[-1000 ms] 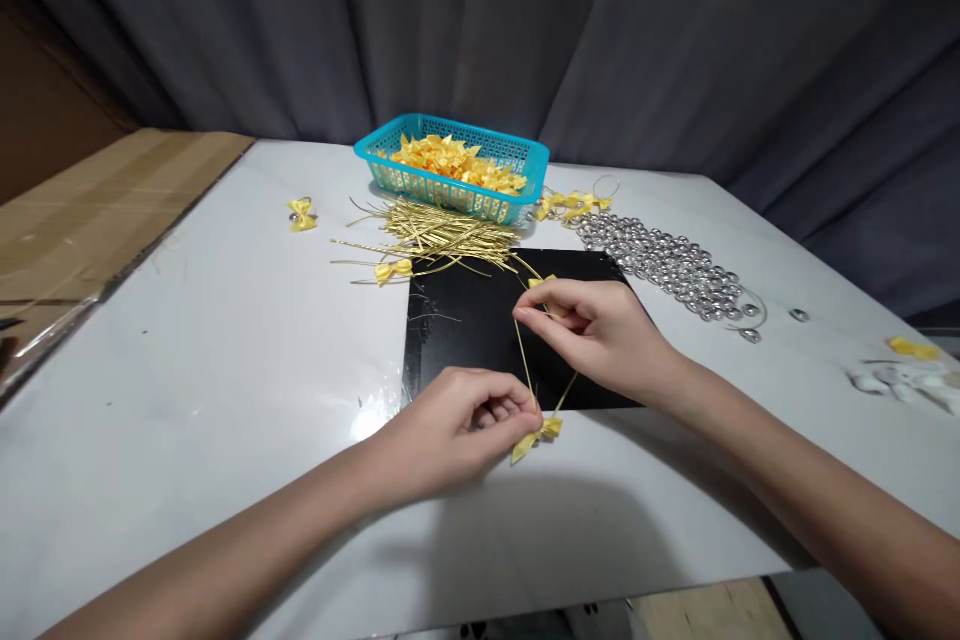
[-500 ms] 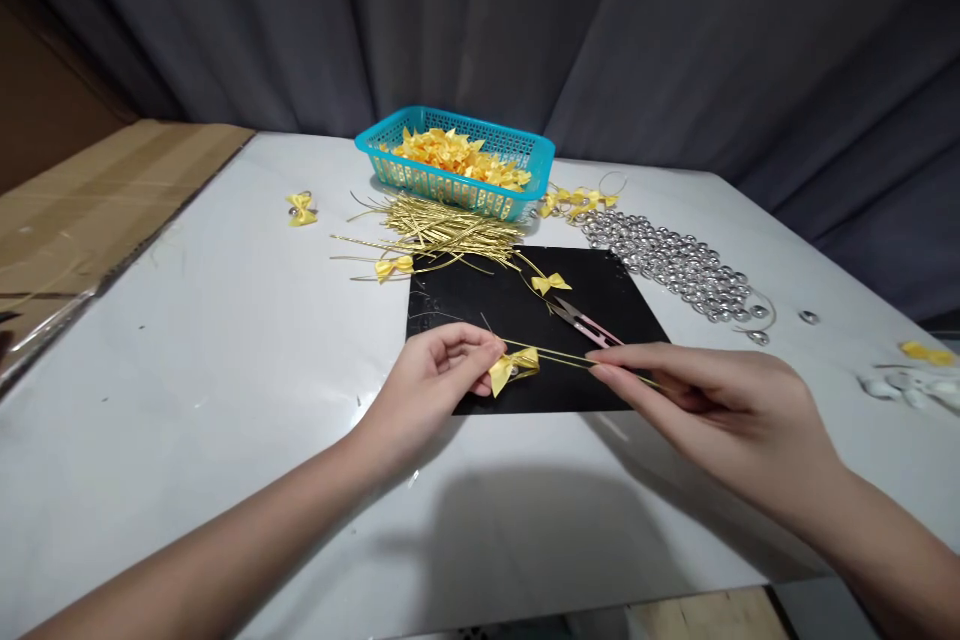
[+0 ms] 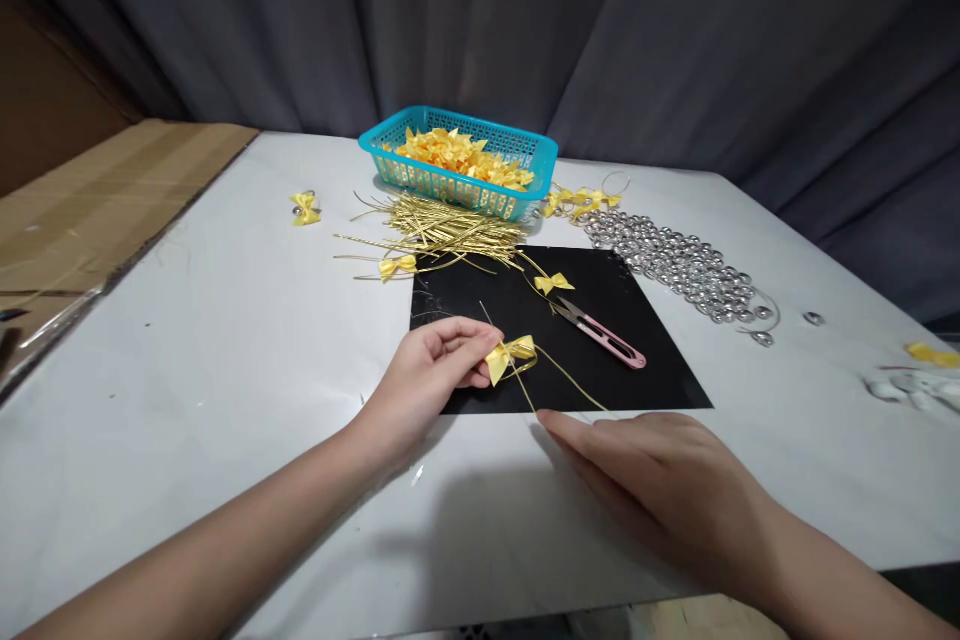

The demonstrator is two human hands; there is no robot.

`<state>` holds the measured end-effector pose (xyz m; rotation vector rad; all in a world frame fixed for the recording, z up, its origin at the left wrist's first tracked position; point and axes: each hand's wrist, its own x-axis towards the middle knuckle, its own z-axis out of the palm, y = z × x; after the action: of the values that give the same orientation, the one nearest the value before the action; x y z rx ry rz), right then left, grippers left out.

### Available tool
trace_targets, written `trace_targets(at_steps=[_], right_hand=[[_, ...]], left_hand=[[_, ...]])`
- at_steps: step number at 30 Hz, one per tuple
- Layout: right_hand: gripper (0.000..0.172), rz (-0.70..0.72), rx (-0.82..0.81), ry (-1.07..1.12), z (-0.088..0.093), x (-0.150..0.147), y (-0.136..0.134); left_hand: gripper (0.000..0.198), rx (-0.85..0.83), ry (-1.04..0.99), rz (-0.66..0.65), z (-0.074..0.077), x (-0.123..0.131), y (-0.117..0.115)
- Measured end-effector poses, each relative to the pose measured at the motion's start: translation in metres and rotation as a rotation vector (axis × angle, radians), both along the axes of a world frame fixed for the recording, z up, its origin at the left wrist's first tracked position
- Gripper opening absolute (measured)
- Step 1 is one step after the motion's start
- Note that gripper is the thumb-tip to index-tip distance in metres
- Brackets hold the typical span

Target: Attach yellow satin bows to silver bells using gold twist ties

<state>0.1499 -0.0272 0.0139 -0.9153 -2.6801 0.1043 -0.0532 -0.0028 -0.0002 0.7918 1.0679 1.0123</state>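
Observation:
My left hand pinches a small yellow ribbon bow over the near edge of the black mat. Thin gold wire ends trail from the bow toward my right hand. That hand lies low on the white table just in front of the mat, fingers together and stretched out, its fingertips touching the wire ends. Pink snips lie on the mat just beyond, and another yellow bow sits further back on it.
A teal basket of yellow ribbon pieces stands at the back, a pile of gold wires in front of it. Silver beads spread at right. Loose bows lie at left; cardboard borders the table's left side.
My right hand has let the stretched wire go slack and dropped toward me onto the table. The snips it covered are now in plain sight. The left hand stays put with the bow.

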Motion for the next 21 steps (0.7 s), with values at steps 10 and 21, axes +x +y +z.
trace_targets(at_steps=[10,21], right_hand=[[0.041,0.140,0.235,-0.212,0.000,-0.013,-0.001],[0.036,0.111,0.231,-0.175,0.001,-0.010,0.000]], left_hand=[[0.014,0.003,0.005,-0.028,0.000,0.001,-0.001],[0.014,-0.017,-0.035,-0.018,0.000,-0.002,-0.001]])
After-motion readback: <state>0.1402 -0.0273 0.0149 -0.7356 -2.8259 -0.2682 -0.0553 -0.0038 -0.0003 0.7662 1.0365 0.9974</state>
